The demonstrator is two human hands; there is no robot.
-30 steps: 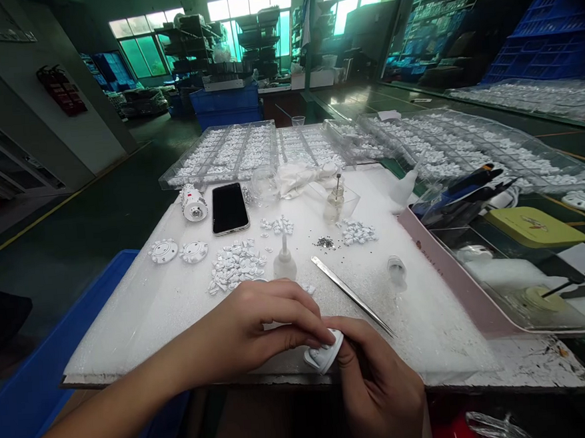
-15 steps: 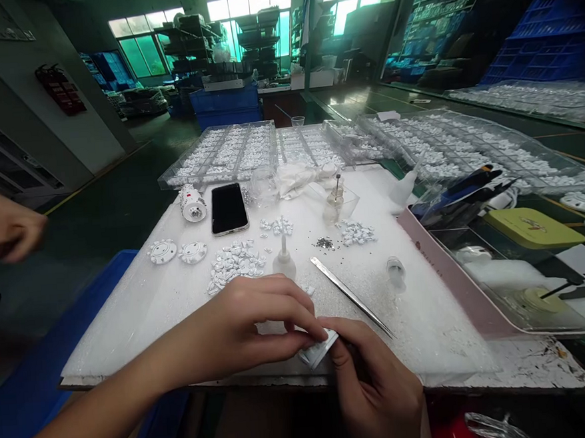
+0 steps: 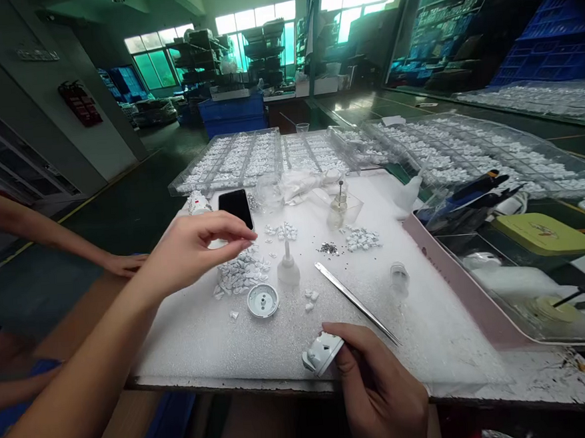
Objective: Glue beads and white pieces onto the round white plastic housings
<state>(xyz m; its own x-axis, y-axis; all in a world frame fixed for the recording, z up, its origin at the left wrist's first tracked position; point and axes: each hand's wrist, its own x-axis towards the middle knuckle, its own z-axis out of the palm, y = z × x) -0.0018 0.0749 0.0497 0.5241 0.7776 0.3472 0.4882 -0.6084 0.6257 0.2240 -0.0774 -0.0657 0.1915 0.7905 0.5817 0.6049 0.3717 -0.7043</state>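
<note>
My right hand (image 3: 378, 376) is closed around the edge of a small white rounded part (image 3: 323, 351) at the table's front edge. Over the left side of the foam sheet, my left hand (image 3: 202, 249) hovers with thumb and fingertips pinched together; anything between them is too small to make out. Its fingertips are near a pile of small white pieces (image 3: 240, 269) and below the phone (image 3: 235, 206). A round white disc (image 3: 263, 300) lies between my hands, beside a dropper bottle (image 3: 288, 266). Metal tweezers (image 3: 356, 301) lie right of centre.
Clear trays of white pieces (image 3: 241, 157) line the back. More white pieces (image 3: 362, 238) and dark bits (image 3: 328, 248) sit on the foam. At right is a pink-edged tray (image 3: 447, 281) with tools and a yellow tin (image 3: 544, 231). Another person's hand (image 3: 125, 263) is at the left.
My left hand has left the white part and moved up and left. The disc and loose pieces beneath it now show. The other person's arm has come lower and closer to the table.
</note>
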